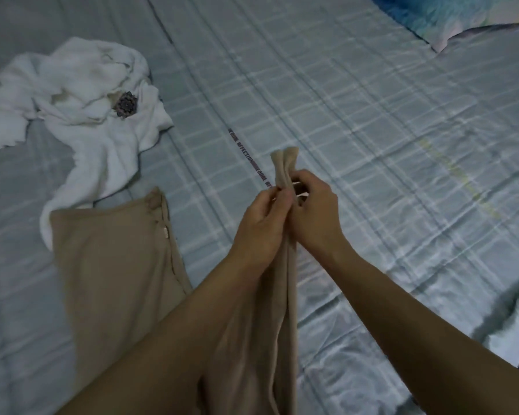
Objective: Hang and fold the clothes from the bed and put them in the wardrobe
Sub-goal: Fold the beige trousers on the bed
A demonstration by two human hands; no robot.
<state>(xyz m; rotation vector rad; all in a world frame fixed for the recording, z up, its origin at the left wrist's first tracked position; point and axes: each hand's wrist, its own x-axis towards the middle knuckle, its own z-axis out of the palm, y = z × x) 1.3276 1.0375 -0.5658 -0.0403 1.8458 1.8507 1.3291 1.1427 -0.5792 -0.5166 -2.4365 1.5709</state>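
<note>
Both left hand (261, 223) and right hand (315, 211) pinch beige garment (258, 348) at edge.

Beige garment (117, 250), white top (81, 94), pale blue-grey checked bedsheet (342, 115), blue pillow (450, 16).

A pale blue checked bedspread (357, 115) fills most of the frame, creased, with a plain grey panel down the left side. A dark line of lettering (246, 154) runs diagonally across its middle. A blue patterned pillow (450, 16) lies in the upper right corner.
</note>
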